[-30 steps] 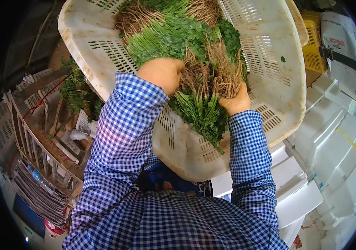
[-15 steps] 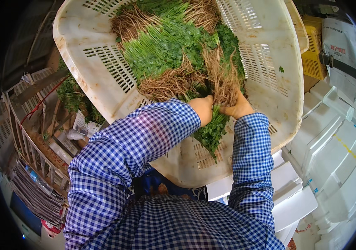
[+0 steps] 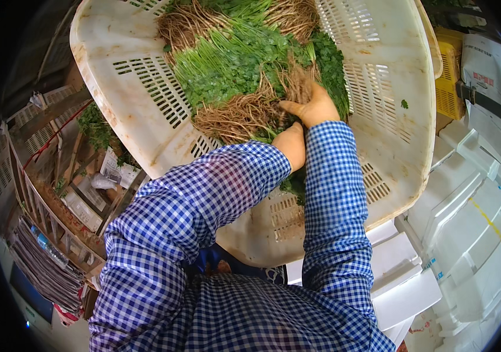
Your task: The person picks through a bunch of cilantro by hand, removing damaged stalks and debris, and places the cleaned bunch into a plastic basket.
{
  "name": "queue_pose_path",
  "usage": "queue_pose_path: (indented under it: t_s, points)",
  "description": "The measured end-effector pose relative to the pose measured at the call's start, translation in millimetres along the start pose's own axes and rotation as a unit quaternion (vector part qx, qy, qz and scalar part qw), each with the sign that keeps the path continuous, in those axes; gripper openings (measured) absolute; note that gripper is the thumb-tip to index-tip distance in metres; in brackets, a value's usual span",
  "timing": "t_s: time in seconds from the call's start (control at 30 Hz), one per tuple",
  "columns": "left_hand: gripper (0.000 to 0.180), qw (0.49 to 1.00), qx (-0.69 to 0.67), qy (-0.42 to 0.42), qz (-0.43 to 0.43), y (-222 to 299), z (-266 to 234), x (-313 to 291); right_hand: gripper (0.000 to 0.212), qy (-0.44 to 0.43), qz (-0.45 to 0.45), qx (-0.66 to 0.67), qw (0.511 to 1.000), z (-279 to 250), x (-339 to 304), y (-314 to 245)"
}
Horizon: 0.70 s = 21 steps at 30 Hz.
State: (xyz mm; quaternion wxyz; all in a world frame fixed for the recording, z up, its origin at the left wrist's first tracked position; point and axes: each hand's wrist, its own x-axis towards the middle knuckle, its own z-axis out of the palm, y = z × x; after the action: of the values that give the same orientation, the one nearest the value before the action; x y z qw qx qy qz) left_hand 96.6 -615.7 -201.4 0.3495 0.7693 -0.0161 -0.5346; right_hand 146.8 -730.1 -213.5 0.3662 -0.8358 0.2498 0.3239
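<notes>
A large off-white slotted plastic basket point(image 3: 391, 117) holds leafy coriander point(image 3: 233, 61) with thin green stems and brown roots, laid in bunches. My right hand point(image 3: 320, 108) is closed round the brown roots point(image 3: 297, 82) of one bunch, its thumb lying across them. Just below, my left hand point(image 3: 291, 144) is curled at the stems of the same bunch, touching my right wrist; most of its fingers are hidden. Dark leaves of that bunch show beneath the forearms. A separate clump of roots point(image 3: 239, 114) lies beside my left hand.
White foam boxes point(image 3: 473, 217) are stacked on the right, behind them a yellow crate point(image 3: 449, 76) and a white sack point(image 3: 485, 64). On the left stand a wooden frame point(image 3: 45, 205), a pile of flattened dark sheets point(image 3: 45, 264) and more greens point(image 3: 95, 126).
My right hand has moved up and left, from the stem end onto the roots, pressing them toward the pile. My left hand has shifted slightly right. The hanging leaves are now mostly covered.
</notes>
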Motion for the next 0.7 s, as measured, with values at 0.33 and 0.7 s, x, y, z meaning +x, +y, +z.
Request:
queue_pose_path:
  t_s: [0.33, 0.7]
  points:
    - [0.038, 0.950, 0.247, -0.184, 0.044, 31.8, -41.9, -24.3, 0.049, 0.092, 0.040, -0.017, 0.995, -9.8, -33.7, 29.4]
    - [0.039, 0.955, 0.286, 0.054, 0.048, 24.9, -56.2, 31.5, 0.051, 0.134, 0.043, 0.137, 0.981, -0.7, -30.7, 79.0]
